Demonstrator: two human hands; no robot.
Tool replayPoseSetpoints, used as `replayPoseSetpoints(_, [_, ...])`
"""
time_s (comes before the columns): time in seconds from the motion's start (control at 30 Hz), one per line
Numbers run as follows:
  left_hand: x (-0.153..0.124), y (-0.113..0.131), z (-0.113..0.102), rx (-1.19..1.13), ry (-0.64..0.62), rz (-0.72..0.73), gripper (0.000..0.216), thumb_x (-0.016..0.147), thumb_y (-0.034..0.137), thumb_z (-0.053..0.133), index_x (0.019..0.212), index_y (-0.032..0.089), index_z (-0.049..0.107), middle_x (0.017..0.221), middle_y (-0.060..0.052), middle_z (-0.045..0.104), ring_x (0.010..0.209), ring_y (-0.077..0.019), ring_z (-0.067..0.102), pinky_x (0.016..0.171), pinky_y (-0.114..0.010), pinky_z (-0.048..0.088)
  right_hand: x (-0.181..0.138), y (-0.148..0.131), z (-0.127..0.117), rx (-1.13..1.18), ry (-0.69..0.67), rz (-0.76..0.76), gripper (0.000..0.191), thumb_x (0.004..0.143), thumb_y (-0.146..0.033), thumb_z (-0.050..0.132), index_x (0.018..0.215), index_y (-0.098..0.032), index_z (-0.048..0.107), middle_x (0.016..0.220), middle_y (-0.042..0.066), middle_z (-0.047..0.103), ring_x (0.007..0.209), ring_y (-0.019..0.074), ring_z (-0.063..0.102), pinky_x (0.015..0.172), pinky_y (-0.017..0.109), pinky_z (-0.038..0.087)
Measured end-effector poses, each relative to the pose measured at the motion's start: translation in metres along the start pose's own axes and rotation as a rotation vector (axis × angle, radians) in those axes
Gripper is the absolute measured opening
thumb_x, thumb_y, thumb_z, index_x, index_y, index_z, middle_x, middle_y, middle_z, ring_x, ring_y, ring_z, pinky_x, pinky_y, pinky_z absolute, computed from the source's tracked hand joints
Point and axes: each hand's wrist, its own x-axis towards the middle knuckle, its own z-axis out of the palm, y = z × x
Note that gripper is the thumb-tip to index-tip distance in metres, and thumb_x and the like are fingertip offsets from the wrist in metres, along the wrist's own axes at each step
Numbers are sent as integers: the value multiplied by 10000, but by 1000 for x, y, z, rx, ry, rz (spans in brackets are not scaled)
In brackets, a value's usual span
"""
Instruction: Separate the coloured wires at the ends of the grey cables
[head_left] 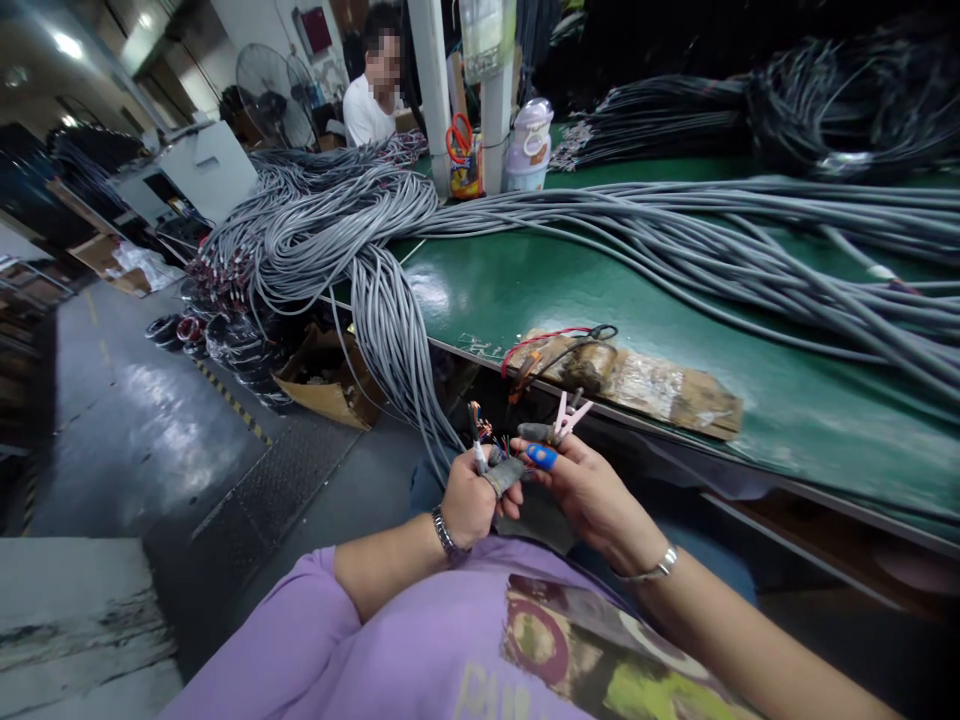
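My left hand [472, 497] is closed round the ends of grey cables [390, 330]. Thin coloured wires [481, 420] with copper-coloured tips fan out above its thumb. Grey wrapping [504, 474] covers the thumb or a finger there. Facing it, my right hand [581, 485] has thumb and forefinger pinched at the inner ends of the thin wires; a blue cover [541, 457] sits on one digit. Just beyond the right hand, a pale pink clip [570, 415] stands by a dark, rounded tool end at the table edge.
Long grey cables [675, 235] run across the green table [480, 280]. On its front edge lies a taped cardboard strip [660, 390] with a red wire. Orange-handled scissors [458, 138] and a lidded cup [529, 145] stand by the post. Behind sits another person [371, 105].
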Motion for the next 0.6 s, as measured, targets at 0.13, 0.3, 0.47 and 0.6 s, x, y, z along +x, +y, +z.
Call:
replayPoseSetpoints(0.13, [1,12,1,-60,33,-24,387,669,483,723,625,158,518,446,30,544,299,-68,444,300,-174,280,-1,-2,-23,92,-87,80,372,659,-476,789,923,-221,724,1011,71,721,836,178,638,704,281,519])
replayPoseSetpoints(0.3, [0,30,12,-94,-36,-81,389,622,470,756,619,147,539,429,21,539,282,-64,414,291,-176,261,13,-13,-39,184,-69,106,433,774,-651,591,826,-239,716,963,64,729,770,160,635,683,276,529])
replayPoseSetpoints(0.47, [1,36,27,-129,-126,-137,375,609,434,767,604,155,516,423,15,541,270,-74,407,282,-187,252,21,-29,-21,147,-95,37,380,773,-575,653,794,-200,713,834,68,729,685,164,619,601,277,501])
replayPoseSetpoints(0.6, [4,32,33,-133,-121,-151,358,630,445,747,665,137,568,433,16,540,280,-71,402,290,-190,255,22,-30,-13,242,-82,54,332,718,-513,740,761,-186,708,760,44,722,612,146,596,566,272,485])
